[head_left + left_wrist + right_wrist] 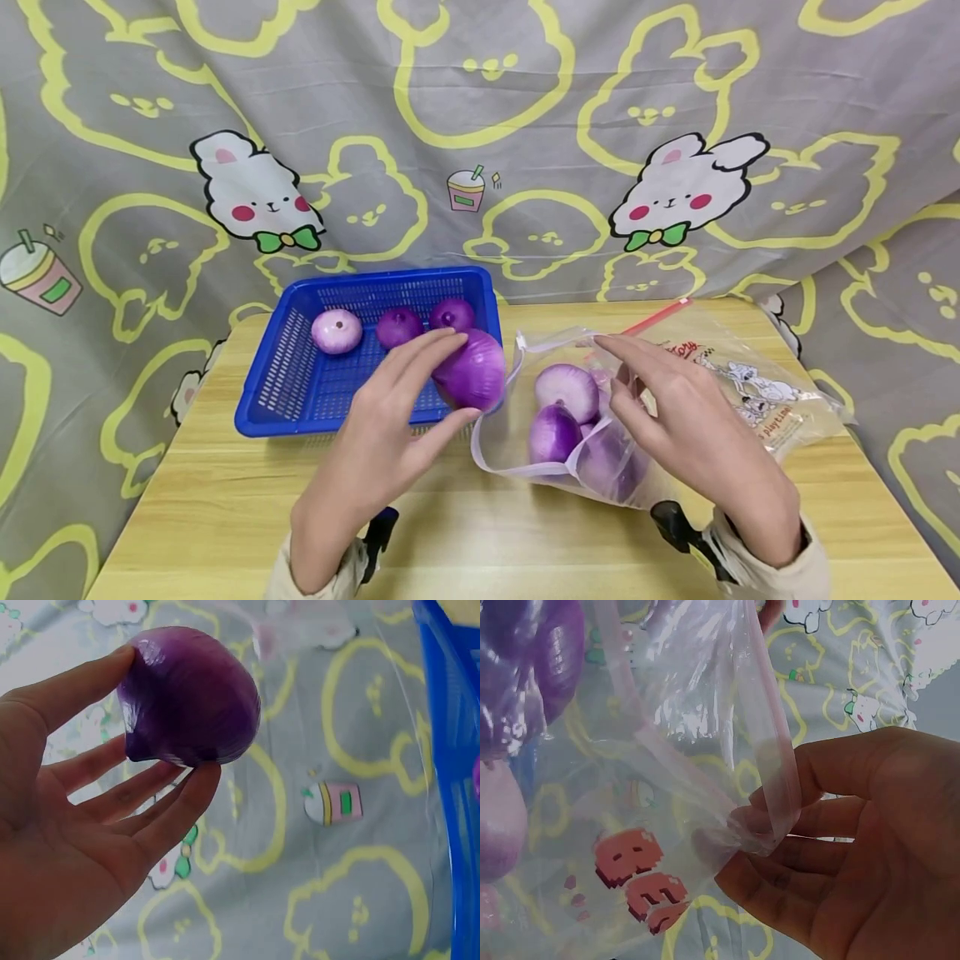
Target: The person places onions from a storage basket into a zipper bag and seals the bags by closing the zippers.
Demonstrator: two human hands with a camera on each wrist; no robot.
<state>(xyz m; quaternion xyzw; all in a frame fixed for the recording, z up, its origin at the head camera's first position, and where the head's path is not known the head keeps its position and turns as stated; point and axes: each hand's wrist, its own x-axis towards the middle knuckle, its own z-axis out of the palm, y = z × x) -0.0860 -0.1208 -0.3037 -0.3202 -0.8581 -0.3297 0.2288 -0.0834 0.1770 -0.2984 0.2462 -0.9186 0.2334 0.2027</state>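
Observation:
Between the thumb and fingertips of my left hand [382, 425] is a purple onion [474, 371], held up between the blue basket and the clear bag's mouth; the left wrist view shows the same onion [191, 697] in the fingers. My right hand [686, 417] pinches the rim of the clear bag [525, 471], and in the right wrist view the bag's edge [772, 750] lies between thumb and fingers. Several onions rest inside the bag, among them a pale one [567, 392] and a darker one [555, 433].
Behind my left hand, the blue basket [300, 423] holds a pale onion [337, 332] and two purple onions [399, 327]. Another clear printed bag [765, 400] with a red slider strip [656, 317] lies flat at the right. A patterned cloth hangs behind the wooden table [225, 517].

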